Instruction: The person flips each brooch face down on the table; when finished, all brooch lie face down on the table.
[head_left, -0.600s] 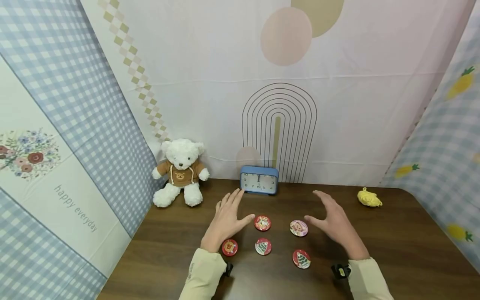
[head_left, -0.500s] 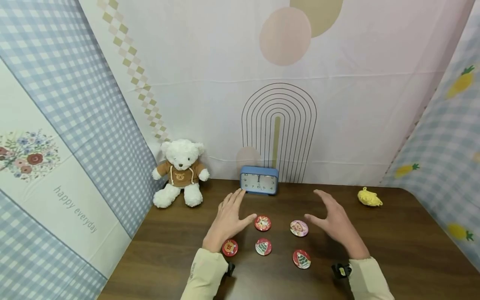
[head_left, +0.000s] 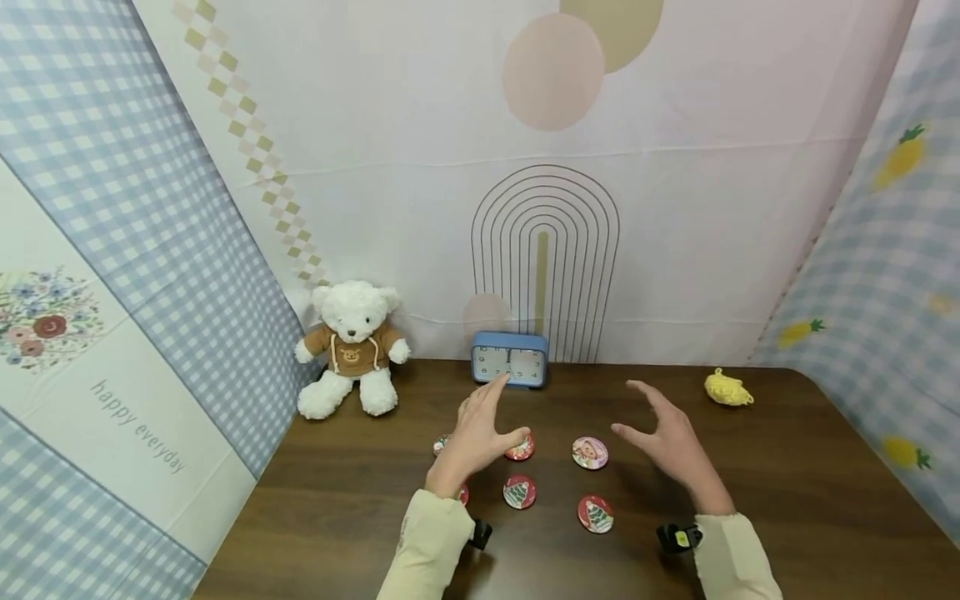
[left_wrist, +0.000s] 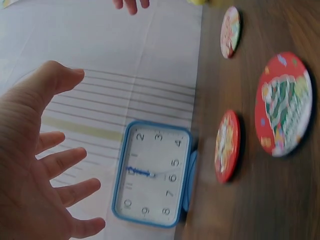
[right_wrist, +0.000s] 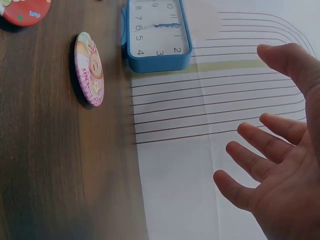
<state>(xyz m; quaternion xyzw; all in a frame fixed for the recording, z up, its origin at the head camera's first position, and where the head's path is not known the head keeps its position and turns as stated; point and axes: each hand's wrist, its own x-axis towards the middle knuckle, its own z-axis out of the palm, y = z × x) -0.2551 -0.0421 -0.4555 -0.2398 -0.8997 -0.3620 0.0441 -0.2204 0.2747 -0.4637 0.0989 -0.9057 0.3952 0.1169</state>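
2 hands (head_left: 472,437) (head_left: 670,442), spread loosely, hover near 6 round badges (head_left: 520,492) on the dark wooden table (head_left: 787,475).

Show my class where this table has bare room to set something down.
The table has two broad bare patches: right of the right hand, below the yellow bundle; and left of the left sleeve, below the bear. It is crowded around the left hand, where several round badges lie close.

Fabric-enclosed, home-like corner, printed cloth panels (head_left: 390,92) on three sides, wood-grain bench (head_left: 352,483), white plush bear (head_left: 351,354), blue clock (head_left: 517,353)
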